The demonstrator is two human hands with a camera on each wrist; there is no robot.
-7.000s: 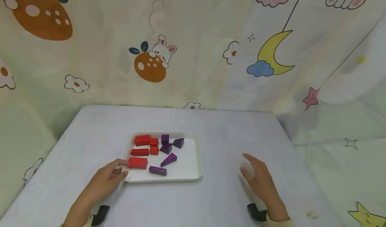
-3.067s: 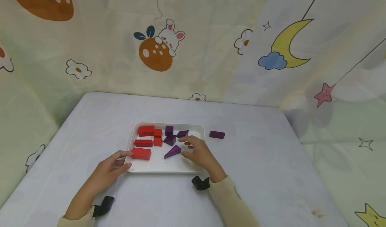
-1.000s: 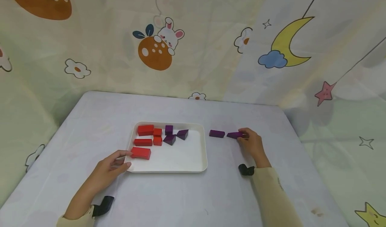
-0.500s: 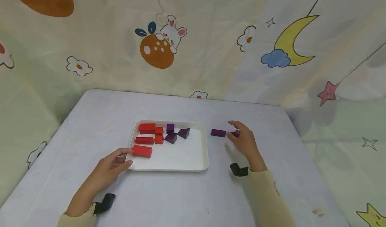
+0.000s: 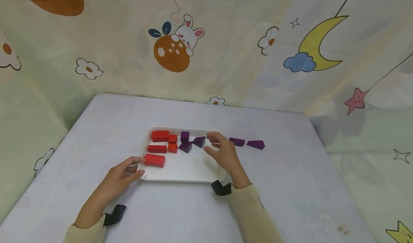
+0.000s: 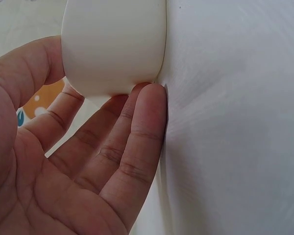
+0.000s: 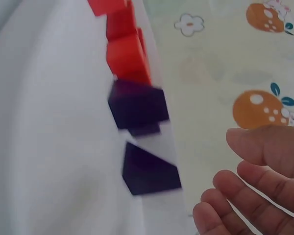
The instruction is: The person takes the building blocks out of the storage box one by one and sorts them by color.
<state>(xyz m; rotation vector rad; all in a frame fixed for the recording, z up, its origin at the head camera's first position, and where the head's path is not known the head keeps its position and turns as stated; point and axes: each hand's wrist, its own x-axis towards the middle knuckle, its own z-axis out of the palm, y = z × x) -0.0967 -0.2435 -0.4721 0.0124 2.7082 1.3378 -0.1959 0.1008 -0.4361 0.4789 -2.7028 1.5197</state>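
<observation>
At the near-left corner of a white tray [image 5: 187, 170], my left hand [image 5: 120, 176] holds the rim; the left wrist view shows fingertips and thumb against the tray wall [image 6: 112, 44]. My right hand [image 5: 224, 155] hovers over the tray's right side with loosely bent fingers, holding nothing. Just left of its fingertips lies a purple triangular block [image 5: 199, 142]. Beside that are another purple triangular block [image 5: 185, 147] and a purple cube [image 5: 185, 136]. Outside the tray, to the right, a purple bar [image 5: 237, 142] and a purple wedge [image 5: 256, 144] lie in line.
Several red blocks [image 5: 155, 160] sit in the left half of the tray, bars and small cubes [image 5: 172, 148]. A white cloth covers the table [image 5: 180, 214]. Behind it hangs a patterned cloth [image 5: 226, 63].
The purple bar and then the purple wedge have gone from the tray to the table on its right. My right hand has let go of the wedge and moved left over the tray.
</observation>
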